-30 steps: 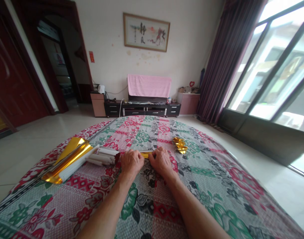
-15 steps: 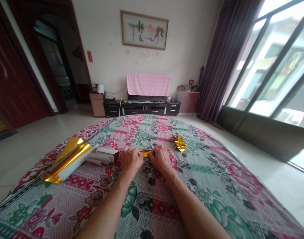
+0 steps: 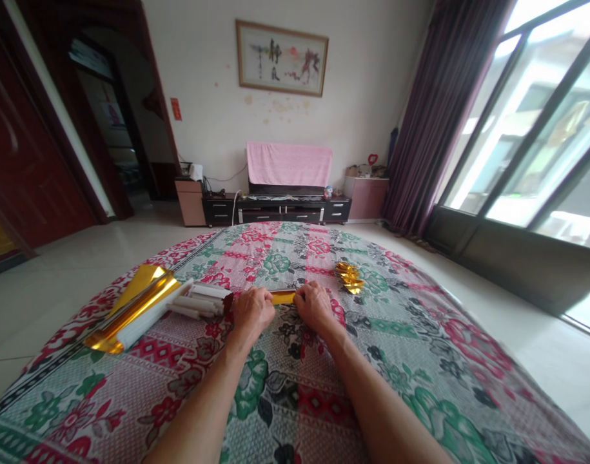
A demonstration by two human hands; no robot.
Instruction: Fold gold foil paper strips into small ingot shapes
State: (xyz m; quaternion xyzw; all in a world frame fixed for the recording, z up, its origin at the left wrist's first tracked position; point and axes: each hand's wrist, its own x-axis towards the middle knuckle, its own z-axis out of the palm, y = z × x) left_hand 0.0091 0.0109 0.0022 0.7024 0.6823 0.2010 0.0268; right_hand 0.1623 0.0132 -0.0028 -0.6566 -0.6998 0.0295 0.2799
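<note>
Between my hands a narrow strip of gold foil paper [image 3: 284, 298] lies stretched sideways, just over the patterned tablecloth [image 3: 275, 258]. My left hand [image 3: 254, 307] pinches its left end, and my right hand [image 3: 314, 304] pinches the right end; the fingertips are partly hidden behind the knuckles. To the left lie several white paper rolls [image 3: 200, 301], beside a larger loosely rolled sheet of gold foil [image 3: 135, 309]. Right of my right hand sits a small heap of folded gold foil pieces [image 3: 349, 278].
The cloth covers a large rounded table. Beyond it stand a low black TV cabinet [image 3: 280, 211] and a screen under a pink towel [image 3: 289, 164]. A purple curtain [image 3: 434, 116] and windows are on the right; a dark red door [image 3: 33, 142] is on the left.
My hands have moved slightly apart, so more of the gold strip shows between them. The view has shifted a little; the rolls and the foil heap lie as before.
</note>
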